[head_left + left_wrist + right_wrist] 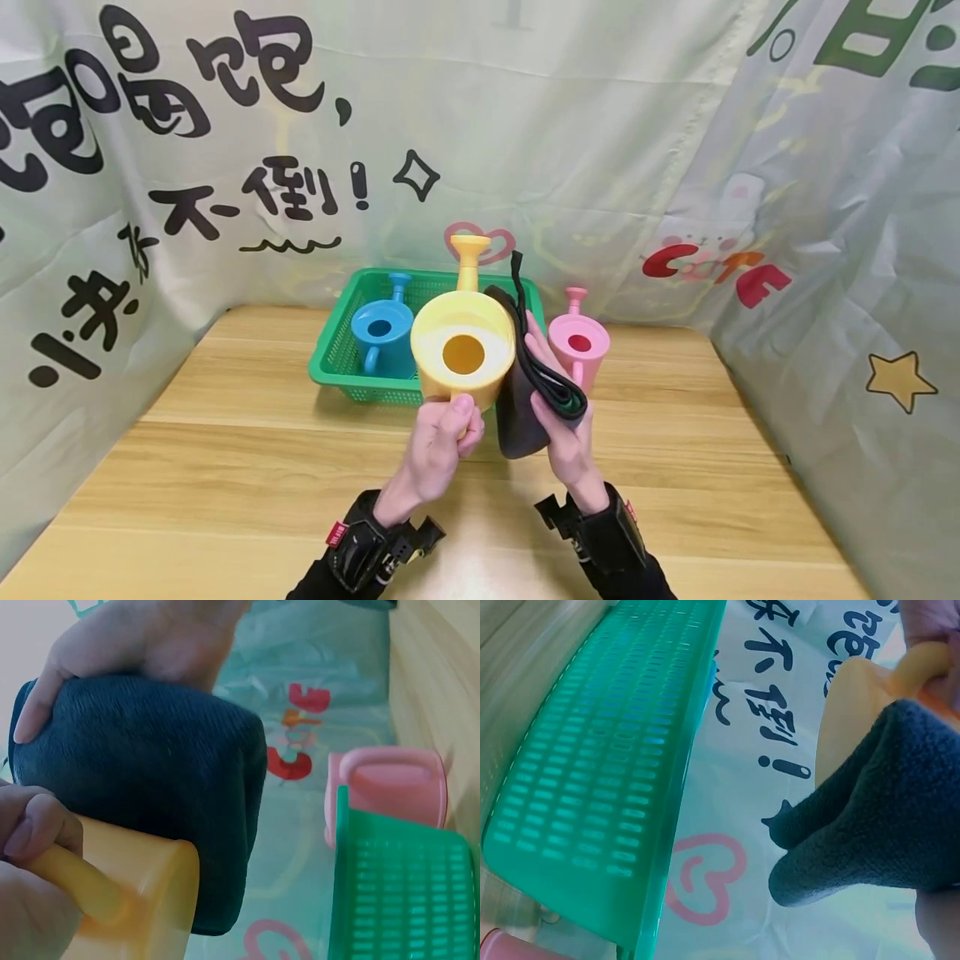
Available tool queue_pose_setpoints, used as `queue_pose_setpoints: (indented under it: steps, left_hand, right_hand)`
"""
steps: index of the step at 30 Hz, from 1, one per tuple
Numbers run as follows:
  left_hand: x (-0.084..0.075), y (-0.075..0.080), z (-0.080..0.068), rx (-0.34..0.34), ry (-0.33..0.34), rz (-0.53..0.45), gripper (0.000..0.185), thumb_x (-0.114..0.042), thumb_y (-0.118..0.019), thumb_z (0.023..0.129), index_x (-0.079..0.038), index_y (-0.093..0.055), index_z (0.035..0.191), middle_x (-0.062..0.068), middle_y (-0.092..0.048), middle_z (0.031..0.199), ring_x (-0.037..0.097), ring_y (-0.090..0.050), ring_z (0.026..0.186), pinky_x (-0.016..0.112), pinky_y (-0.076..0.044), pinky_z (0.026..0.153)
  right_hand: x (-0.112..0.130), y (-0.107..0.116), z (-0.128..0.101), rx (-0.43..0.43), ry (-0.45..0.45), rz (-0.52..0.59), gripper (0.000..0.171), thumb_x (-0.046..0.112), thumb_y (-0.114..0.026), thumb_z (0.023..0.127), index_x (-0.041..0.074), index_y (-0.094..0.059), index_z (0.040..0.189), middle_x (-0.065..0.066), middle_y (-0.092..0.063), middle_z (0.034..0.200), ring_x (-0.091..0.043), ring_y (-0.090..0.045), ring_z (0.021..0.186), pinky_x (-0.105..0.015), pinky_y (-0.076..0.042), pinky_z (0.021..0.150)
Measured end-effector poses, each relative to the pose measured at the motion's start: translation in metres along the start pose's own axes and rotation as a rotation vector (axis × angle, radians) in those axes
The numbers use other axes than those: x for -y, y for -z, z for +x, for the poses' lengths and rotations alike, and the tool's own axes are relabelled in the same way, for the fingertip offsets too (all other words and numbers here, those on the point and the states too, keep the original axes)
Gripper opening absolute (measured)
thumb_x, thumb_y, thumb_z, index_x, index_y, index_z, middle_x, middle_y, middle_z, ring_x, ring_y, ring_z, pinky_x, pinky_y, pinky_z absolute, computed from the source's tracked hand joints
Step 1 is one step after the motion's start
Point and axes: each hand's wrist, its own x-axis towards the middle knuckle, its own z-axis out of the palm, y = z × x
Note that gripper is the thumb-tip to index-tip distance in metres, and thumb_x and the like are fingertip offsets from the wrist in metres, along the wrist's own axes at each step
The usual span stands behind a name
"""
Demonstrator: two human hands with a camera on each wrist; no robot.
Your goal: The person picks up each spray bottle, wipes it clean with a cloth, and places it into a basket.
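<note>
A yellow toy watering can (462, 321) is lifted in front of the basket, spout pointing away. My left hand (444, 442) grips its handle, with the thumb on top. My right hand (566, 425) holds a folded dark grey cloth (521, 417), fingers and thumb curled about its folded edges. The cloth lies against the can's right side. In the left wrist view the cloth (142, 757) hangs beside the yellow can (142, 885). From the right wrist, the cloth (870, 810) covers part of the can.
A green perforated basket (330, 358) stands at the back of the wooden table (262, 467), with a blue watering can (382, 333) inside. Right of the basket, a pink watering can (581, 346) stands on the table. Printed fabric (600, 125) hangs behind and along both sides.
</note>
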Motion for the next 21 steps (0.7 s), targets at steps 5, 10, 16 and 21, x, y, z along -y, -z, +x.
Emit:
queue_pose_setpoints:
  steps: [5,10,16,21]
  left_hand:
    - [0.003,0.003,0.0,0.046,-0.06,0.12,0.051,-0.007,-0.035,0.105,-0.006,-0.039,0.054,0.008,-0.034,0.047,0.001,-0.032,0.049,0.019,-0.024,0.044]
    - [0.005,0.005,0.001,0.065,-0.1,0.216,0.054,-0.006,-0.046,0.102,-0.008,-0.038,0.049,0.004,-0.036,0.046,-0.001,-0.033,0.051,0.018,-0.024,0.044]
    - [0.007,0.008,0.002,0.063,-0.14,0.376,0.056,-0.016,-0.057,0.099,-0.011,-0.038,0.046,-0.001,-0.036,0.045,-0.002,-0.035,0.052,0.014,-0.026,0.046]
    - [0.005,0.011,0.004,0.113,-0.175,0.551,0.059,-0.024,-0.054,0.101,-0.015,-0.038,0.046,-0.006,-0.034,0.042,-0.006,-0.03,0.048,0.01,-0.023,0.044]
  right_hand:
    - [0.002,0.003,-0.004,-0.129,-0.077,0.079,0.045,0.001,-0.042,0.1,0.02,-0.061,0.136,0.007,-0.063,0.138,-0.005,-0.056,0.127,-0.02,-0.037,0.112]
    - [0.001,0.006,-0.004,-0.233,-0.126,0.174,0.033,0.005,-0.045,0.102,0.016,-0.064,0.127,0.011,-0.067,0.115,-0.002,-0.06,0.101,-0.017,-0.049,0.092]
    - [0.0,0.011,0.001,-0.27,-0.176,0.187,0.032,0.007,-0.044,0.103,0.013,-0.062,0.13,0.007,-0.066,0.121,-0.005,-0.06,0.107,-0.019,-0.049,0.095]
    - [0.0,0.014,0.006,-0.292,-0.192,0.144,0.034,0.008,-0.044,0.104,0.01,-0.058,0.135,0.003,-0.063,0.132,-0.008,-0.056,0.12,-0.022,-0.044,0.106]
